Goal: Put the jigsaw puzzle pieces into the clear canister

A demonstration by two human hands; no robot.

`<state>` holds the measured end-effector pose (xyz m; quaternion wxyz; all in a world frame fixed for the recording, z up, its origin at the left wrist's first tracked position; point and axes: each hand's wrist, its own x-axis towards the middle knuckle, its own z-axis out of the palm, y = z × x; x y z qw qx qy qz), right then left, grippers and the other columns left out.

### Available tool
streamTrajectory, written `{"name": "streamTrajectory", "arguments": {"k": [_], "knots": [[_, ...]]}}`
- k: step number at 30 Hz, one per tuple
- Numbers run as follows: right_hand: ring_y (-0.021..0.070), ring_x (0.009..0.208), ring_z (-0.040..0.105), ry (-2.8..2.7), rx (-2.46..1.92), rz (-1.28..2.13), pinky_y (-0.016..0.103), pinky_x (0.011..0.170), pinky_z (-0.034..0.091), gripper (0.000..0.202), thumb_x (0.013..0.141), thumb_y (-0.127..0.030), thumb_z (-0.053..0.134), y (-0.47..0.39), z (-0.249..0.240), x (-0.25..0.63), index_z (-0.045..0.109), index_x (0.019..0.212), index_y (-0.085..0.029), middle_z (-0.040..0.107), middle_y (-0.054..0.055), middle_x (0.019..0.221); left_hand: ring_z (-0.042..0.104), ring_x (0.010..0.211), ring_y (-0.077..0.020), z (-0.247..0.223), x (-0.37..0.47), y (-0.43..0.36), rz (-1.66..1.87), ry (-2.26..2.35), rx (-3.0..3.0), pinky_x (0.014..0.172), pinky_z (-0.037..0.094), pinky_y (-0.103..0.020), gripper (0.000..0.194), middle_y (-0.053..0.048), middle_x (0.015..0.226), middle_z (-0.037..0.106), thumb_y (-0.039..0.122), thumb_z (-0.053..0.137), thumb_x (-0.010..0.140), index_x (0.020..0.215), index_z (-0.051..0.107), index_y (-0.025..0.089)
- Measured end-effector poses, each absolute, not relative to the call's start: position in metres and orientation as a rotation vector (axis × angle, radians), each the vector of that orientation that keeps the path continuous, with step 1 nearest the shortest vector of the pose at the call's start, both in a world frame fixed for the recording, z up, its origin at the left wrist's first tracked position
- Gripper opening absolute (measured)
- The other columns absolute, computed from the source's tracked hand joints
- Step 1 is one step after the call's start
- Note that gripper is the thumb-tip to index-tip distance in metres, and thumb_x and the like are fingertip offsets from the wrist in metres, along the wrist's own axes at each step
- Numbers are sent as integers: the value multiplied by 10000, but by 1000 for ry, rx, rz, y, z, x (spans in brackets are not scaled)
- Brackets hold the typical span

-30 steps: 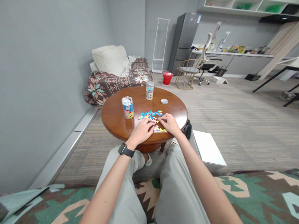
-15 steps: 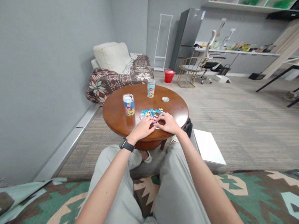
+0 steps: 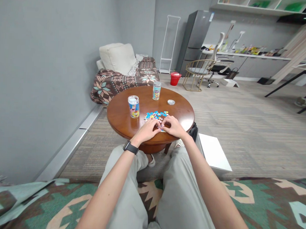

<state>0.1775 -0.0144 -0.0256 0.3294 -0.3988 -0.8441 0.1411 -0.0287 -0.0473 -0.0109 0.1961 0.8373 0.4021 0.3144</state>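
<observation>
My left hand point(image 3: 149, 129) and my right hand point(image 3: 173, 125) meet near the front edge of a round wooden table point(image 3: 122, 121). Fingertips and thumbs of both are pinched close together on small jigsaw puzzle pieces point(image 3: 162, 130), partly hidden by the fingers. Just beyond the hands lies a loose pile of jigsaw pieces point(image 3: 156, 114), mostly blue, with some white and yellow. To the left stands an open clear jar point(image 3: 134, 108) with a cartoon print. A second cartoon jar point(image 3: 156, 91), its lid on, stands farther back. A loose silver lid point(image 3: 171, 102) rests right of it.
A white box point(image 3: 214, 152) stands on the floor right of my legs, beside a black bag point(image 3: 193, 131). Past the table are a blanket-covered sofa point(image 3: 119, 80), a red bin point(image 3: 175, 78), a gold-framed chair point(image 3: 197, 71) and a grey fridge point(image 3: 195, 38).
The whole view has shifted slightly to the right. Both hands stay at the same spot on the table, with only small finger movements around the pieces.
</observation>
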Motion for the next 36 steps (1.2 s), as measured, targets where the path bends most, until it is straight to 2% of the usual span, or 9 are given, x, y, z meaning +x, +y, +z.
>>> {"name": "streamTrajectory", "arguments": {"k": [3, 6, 11, 15, 17, 21, 25, 31, 36], "knots": [[222, 873, 612, -2134, -1063, 509, 361, 852, 460, 210, 842, -421, 676, -14, -24, 179, 683, 769, -223, 708, 50, 872, 616, 1004, -219, -7, -29, -49, 923, 1159, 2257, 969, 483, -387, 53, -45, 967, 700, 199, 569, 884, 846, 604, 209], [213, 827, 627, -2022, -1113, 616, 349, 814, 484, 229, 828, -441, 671, -14, -24, 180, 704, 800, -217, 714, 45, 861, 644, 941, -199, -4, -29, -50, 991, 1229, 2109, 927, 502, -356, 52, -46, 951, 706, 180, 570, 869, 893, 614, 195], [220, 914, 654, -1821, -1140, 557, 358, 881, 491, 255, 879, -416, 595, -6, -28, 184, 746, 884, -211, 729, 65, 932, 650, 854, -181, -3, -29, -50, 1048, 1275, 1954, 875, 517, -331, 36, -34, 881, 693, 186, 559, 858, 850, 594, 189], [187, 737, 628, -1716, -1257, 575, 328, 757, 506, 317, 833, -405, 637, 1, -36, 185, 718, 1046, -185, 722, 39, 826, 638, 824, -170, -3, -30, -50, 1055, 1267, 1933, 873, 511, -330, 77, -21, 846, 683, 221, 553, 866, 795, 566, 196], [183, 693, 615, -1675, -1319, 553, 321, 724, 505, 291, 814, -397, 654, 4, -40, 186, 715, 999, -182, 716, 34, 783, 633, 822, -166, -4, -31, -50, 1059, 1267, 1928, 870, 509, -330, 74, -18, 840, 677, 227, 558, 857, 790, 556, 196], [237, 788, 632, -1598, -1450, 352, 394, 830, 510, 206, 847, -349, 596, 9, -47, 190, 730, 835, -194, 714, 91, 855, 619, 793, -152, -8, -32, -48, 1094, 1250, 1906, 818, 516, -305, 93, -6, 824, 655, 213, 624, 778, 806, 538, 193], [278, 899, 606, -1561, -1489, 201, 474, 949, 482, 232, 851, -278, 568, 12, -50, 193, 736, 970, -172, 641, 142, 1000, 625, 799, -154, -10, -33, -46, 1097, 1260, 1904, 815, 524, -301, 100, -17, 848, 674, 184, 618, 756, 848, 581, 182], [300, 974, 559, -1706, -1552, 47, 484, 920, 477, 94, 806, -265, 645, -3, -42, 184, 723, 818, -213, 588, 112, 1010, 639, 794, -167, -8, -33, -46, 1066, 1287, 1912, 805, 528, -304, 74, -28, 873, 710, 240, 569, 827, 843, 615, 185], [302, 1000, 542, -1848, -1590, 14, 464, 887, 461, 103, 819, -323, 692, -10, -34, 179, 733, 840, -231, 592, 97, 1014, 610, 730, -156, -11, -32, -45, 1053, 1349, 1916, 743, 515, -285, 65, 2, 765, 652, 230, 616, 806, 853, 605, 186]]}}
